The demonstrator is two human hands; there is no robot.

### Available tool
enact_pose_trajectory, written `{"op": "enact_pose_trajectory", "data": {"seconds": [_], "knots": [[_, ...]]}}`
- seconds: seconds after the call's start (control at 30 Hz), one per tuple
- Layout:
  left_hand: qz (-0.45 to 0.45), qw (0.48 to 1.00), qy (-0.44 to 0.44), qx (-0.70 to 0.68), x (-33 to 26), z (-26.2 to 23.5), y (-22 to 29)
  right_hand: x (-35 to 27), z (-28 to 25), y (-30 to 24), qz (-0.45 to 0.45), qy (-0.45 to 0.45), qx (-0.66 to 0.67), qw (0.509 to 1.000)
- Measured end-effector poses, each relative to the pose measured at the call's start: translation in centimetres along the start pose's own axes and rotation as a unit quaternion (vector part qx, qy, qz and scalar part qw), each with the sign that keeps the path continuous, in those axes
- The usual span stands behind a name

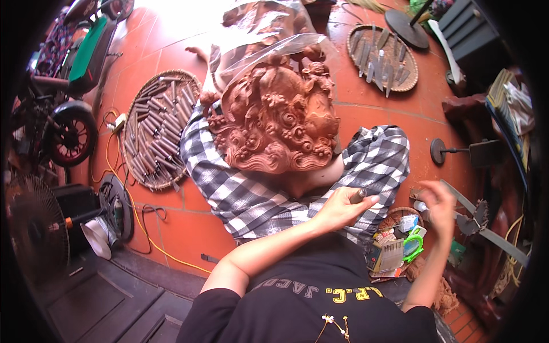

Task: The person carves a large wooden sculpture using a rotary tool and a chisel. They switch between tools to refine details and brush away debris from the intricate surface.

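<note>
Red floor tiles [424, 128] surround us: our left grip [345, 207] closes around a dark tool handle [358, 196] above our checked trousers [251, 208], near the carved reddish-brown sculpture [274, 120]; whether our blurred right grip [438, 208] holds anything, we cannot tell.

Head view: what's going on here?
A person sits cross-legged on the tiled floor, a reddish-brown carving in front of them. Their left hand grips a dark cylindrical handle; their right hand is held off to the right, blurred, so whether it holds anything is unclear. Neither hand touches the carving. A round tray of handled tools lies to the left.
</note>
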State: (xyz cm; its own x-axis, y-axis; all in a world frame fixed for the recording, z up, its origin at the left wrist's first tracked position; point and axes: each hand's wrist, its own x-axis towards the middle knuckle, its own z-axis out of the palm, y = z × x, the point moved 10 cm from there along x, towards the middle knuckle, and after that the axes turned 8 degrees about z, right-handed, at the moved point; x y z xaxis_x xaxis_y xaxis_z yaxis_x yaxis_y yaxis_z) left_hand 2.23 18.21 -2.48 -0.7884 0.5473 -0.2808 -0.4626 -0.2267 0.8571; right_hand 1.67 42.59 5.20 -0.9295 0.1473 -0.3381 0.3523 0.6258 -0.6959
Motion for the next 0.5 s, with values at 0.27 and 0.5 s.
{"op": "enact_pose_trajectory", "data": {"seconds": [0.27,0.5], "knots": [[0.209,0.93,0.065,0.296,-2.4,-0.6,7.6,-2.7,18.1,-3.2,0.075,-0.208,0.349,0.911],[0.265,0.747,0.406,0.454,-11.3,-17.4,16.6,1.2,12.6,6.1,0.098,-0.087,0.275,0.952]]}}
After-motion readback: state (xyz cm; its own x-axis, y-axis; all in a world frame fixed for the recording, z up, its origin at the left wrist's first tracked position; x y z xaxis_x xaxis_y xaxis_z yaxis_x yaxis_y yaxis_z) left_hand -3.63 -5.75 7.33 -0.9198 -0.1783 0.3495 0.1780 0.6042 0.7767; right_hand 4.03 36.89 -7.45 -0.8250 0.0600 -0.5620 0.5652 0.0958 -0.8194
